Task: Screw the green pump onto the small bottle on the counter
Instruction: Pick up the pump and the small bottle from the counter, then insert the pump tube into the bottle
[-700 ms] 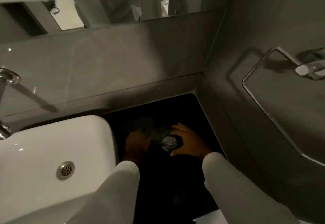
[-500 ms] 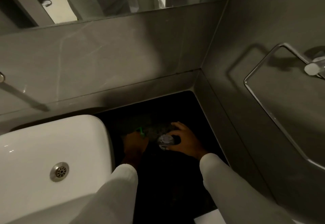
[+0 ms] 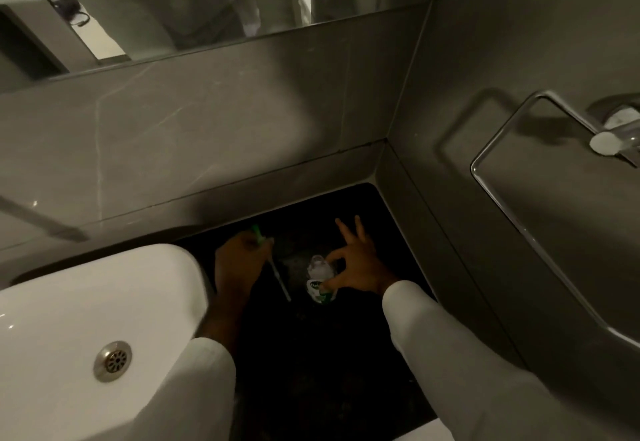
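Note:
A small clear bottle [image 3: 319, 278] with a green and white label stands on the dark counter [image 3: 322, 364], its neck uncapped. My right hand [image 3: 356, 264] grips it with thumb and forefinger; the other fingers are spread upward. My left hand [image 3: 239, 264] holds the green pump [image 3: 257, 234] by its head. Its thin pale dip tube [image 3: 280, 279] slants down to the right and ends just left of the bottle, outside it.
A white basin [image 3: 86, 319] with a metal drain [image 3: 112, 360] fills the lower left, close to my left arm. Grey tiled walls meet in a corner behind the counter. A chrome towel ring [image 3: 519, 233] hangs on the right wall. A mirror [image 3: 207, 1] runs along the top.
My left hand has lifted the green pump off the counter, so its tube now shows. My right hand has stood the bottle up and spread its other fingers.

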Tool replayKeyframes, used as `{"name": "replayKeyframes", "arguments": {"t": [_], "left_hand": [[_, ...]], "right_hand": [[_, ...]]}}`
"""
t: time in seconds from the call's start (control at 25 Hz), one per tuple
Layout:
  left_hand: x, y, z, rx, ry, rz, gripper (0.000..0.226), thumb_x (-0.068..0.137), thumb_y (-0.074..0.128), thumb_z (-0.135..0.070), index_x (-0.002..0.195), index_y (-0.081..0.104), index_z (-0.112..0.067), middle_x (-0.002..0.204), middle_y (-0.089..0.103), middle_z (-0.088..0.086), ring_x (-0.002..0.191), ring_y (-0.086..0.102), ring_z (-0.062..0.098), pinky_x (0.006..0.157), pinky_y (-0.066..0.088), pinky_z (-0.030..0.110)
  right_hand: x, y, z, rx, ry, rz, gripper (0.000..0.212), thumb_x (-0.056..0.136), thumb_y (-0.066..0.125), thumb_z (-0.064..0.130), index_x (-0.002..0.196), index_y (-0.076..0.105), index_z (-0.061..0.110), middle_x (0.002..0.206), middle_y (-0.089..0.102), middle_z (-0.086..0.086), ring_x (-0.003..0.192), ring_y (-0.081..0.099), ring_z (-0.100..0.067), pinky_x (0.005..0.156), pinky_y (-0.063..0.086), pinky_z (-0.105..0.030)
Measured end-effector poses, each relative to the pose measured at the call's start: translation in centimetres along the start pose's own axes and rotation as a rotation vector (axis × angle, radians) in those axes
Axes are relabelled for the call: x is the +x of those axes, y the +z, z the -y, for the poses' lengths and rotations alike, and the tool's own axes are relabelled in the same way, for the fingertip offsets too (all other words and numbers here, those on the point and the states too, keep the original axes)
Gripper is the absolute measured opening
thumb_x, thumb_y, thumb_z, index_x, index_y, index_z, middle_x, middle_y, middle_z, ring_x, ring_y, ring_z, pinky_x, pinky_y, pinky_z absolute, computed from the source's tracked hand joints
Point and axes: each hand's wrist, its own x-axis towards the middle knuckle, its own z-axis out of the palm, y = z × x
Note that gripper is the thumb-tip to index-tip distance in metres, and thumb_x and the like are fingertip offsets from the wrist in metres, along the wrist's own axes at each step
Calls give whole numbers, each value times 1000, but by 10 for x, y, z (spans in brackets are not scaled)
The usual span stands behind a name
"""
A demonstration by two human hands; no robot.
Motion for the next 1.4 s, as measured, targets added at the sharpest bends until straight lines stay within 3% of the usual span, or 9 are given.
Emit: {"name": "replayKeyframes", "arguments": {"t": [0.12, 0.28, 0.36, 0.68, 0.92, 1.0, 1.12, 1.28, 1.4], "left_hand": [[-4, -31, -41, -399, 323, -145, 14, 82, 78, -44, 94, 76, -37, 82, 75, -22, 80, 70, -8, 73, 53, 9], [-15, -36, -68, -557, 600, -154, 23, 86, 79, -38, 108, 72, -38, 105, 76, -10, 100, 73, 15, 89, 55, 28], [-19, -28, -72, -440, 646, -182, 29, 84, 78, -42, 111, 69, -41, 105, 69, -24, 102, 68, 8, 89, 52, 22], [-20, 9, -54, -214, 618, -87, 34, 78, 82, -39, 109, 70, -31, 95, 58, -47, 98, 58, -4, 84, 42, 3], [-26, 42, -27, -136, 452, 318, 20, 85, 80, -16, 100, 75, -28, 85, 64, -29, 81, 62, -12, 71, 45, -2], [-25, 45, -23, -202, 426, 440, 34, 90, 73, -9, 96, 70, -41, 91, 70, -30, 88, 66, -14, 74, 47, -1], [-25, 50, -26, -215, 457, 417, 25, 89, 75, -9, 113, 75, -17, 118, 64, -11, 106, 61, -6, 88, 43, 0], [-27, 54, -23, -263, 397, 272, 35, 79, 86, -21, 111, 73, -17, 107, 71, -4, 97, 69, 5, 85, 55, 12], [-31, 60, -13, -406, 345, 435, 65, 87, 77, -5, 143, 50, -22, 136, 61, -3, 124, 61, 10, 90, 52, 10]], "right_hand": [[5, -2, -1, -39, 14, 4, 22, 67, 86, 47, 82, 73, 37, 173, -9, 6, 153, -30, -35, 125, -9, -61], [6, -4, -1, -55, 35, 7, 32, 66, 87, 48, 93, 78, 32, 172, -10, 7, 153, -30, -34, 125, -9, -62], [5, -5, 0, -66, 34, 15, 33, 67, 86, 48, 95, 78, 33, 173, -9, 6, 154, -29, -35, 124, -8, -63], [3, -5, 1, -44, 58, 28, 36, 67, 86, 46, 99, 78, 32, 172, -10, 5, 155, -27, -34, 124, -6, -64], [3, -2, -2, -12, 108, -16, 40, 63, 88, 51, 98, 77, 35, 171, -18, 8, 154, -25, -41, 125, 2, -65], [4, -2, -3, 2, 112, -22, 44, 62, 88, 52, 101, 77, 35, 171, -19, 8, 155, -23, -42, 125, 3, -65], [5, -3, -4, 9, 113, -16, 49, 62, 88, 54, 105, 77, 34, 171, -19, 7, 155, -24, -41, 125, 2, -63], [3, -2, -1, 69, 146, -20, 66, 62, 90, 50, 121, 73, 26, 171, -18, 6, 156, -21, -39, 126, 5, -61], [3, -5, -2, -1, 77, -31, 42, 67, 87, 49, 101, 79, 25, 172, -11, 5, 155, -25, -35, 126, -3, -59]]}}
